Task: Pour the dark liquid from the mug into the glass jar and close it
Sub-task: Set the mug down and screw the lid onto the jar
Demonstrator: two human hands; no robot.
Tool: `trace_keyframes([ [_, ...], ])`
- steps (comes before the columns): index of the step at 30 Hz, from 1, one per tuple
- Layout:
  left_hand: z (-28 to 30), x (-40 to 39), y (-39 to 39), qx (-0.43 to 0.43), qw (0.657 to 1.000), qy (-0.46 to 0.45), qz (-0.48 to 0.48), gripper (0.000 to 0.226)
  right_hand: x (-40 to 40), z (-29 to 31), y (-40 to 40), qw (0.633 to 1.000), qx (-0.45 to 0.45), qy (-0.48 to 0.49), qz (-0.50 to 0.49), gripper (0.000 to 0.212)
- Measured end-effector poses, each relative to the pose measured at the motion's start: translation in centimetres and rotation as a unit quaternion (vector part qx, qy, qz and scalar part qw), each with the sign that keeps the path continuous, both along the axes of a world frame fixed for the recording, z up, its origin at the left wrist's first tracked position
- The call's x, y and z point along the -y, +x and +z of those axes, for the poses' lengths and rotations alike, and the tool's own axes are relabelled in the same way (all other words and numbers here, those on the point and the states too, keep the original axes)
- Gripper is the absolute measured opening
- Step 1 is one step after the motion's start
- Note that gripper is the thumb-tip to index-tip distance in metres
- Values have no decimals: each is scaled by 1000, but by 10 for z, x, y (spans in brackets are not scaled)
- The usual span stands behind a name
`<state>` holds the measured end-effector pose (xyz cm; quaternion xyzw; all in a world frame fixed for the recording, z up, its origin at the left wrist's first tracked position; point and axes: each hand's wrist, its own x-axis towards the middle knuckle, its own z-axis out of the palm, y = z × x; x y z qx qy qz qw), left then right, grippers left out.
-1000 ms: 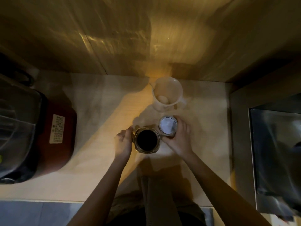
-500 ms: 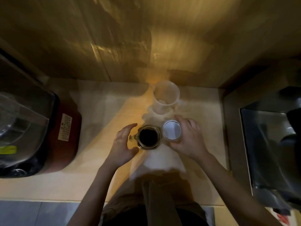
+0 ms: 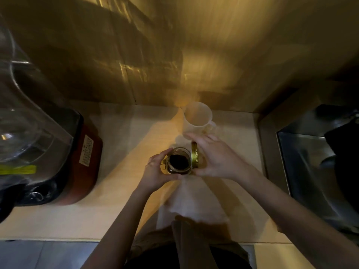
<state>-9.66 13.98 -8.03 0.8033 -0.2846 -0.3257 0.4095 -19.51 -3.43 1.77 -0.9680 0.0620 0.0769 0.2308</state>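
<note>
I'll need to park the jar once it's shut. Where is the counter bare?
Bare counter lies between the red appliance and the left hand, and between the right hand and the sink. Crowded: glass jar, gold lid, white mug.

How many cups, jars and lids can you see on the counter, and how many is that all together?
Cups: 1, the white cup at the back.
Jars: 1, the glass jar with dark liquid inside, held by the left hand.
Lids: 1, the gold lid, held on edge in the right hand.
Total: 3
</note>
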Motion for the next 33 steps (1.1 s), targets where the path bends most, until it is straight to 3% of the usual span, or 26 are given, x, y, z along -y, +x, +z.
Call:
trace_keyframes([
  [4, 1, 0, -1, -7, 1000, 1, 7, 99, -14, -3, 20, 999, -19, 19, 34, 99],
  [10, -3, 1, -1, -16, 1000, 8, 19, 102, -32, -14, 36, 980, -37, -167, 96, 74],
  [21, -4, 1, -4, -22, 999, 22, 25, 103, -44, -12, 37, 972, -60, -219, 53, 68],
  [30, -4, 1, -6, 1, 999, 24, 35, 96, -53, -10, 38, 974, -5, -210, -80, 66],
  [33, -1, 1, -6, -2, 999, 25, 31, 98, -47, 0, 30, 970, -58, -221, -90, 67],
])
